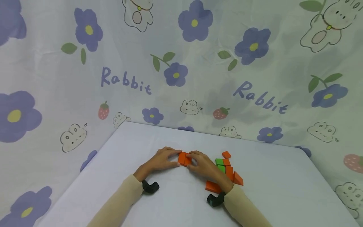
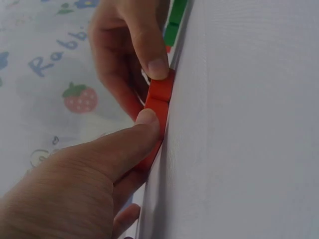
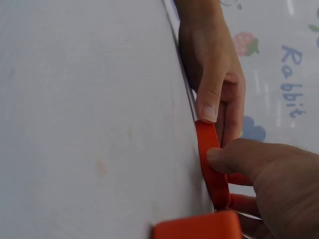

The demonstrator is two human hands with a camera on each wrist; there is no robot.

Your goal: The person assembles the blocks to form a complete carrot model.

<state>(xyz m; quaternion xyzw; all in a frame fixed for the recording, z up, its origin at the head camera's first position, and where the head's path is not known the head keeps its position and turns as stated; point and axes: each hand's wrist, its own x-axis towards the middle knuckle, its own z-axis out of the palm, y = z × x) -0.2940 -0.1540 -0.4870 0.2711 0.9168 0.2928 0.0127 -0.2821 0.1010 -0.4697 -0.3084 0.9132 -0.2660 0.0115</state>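
Note:
Two orange blocks (image 1: 181,159) lie side by side, touching, on the white tabletop in front of me. The left hand (image 1: 161,159) pinches the left block between thumb and fingers. From the other side, the right hand (image 1: 204,165) grips the right block, its thumb at the near edge and its fingers at the far edge. The left wrist view shows both thumbs on the near faces of the orange blocks (image 2: 158,110). Parts of the fingers behind the blocks are hidden. In the right wrist view another orange block (image 3: 199,227) stands close to the camera.
Beside the right forearm lies a cluster of blocks: green ones (image 1: 219,161), an upright-lying orange one (image 1: 229,173), an orange triangular one (image 1: 237,179) and a long orange one (image 1: 212,186) partly under the wrist. A small orange block (image 1: 226,154) lies behind them. A patterned curtain (image 1: 198,88) backs the table.

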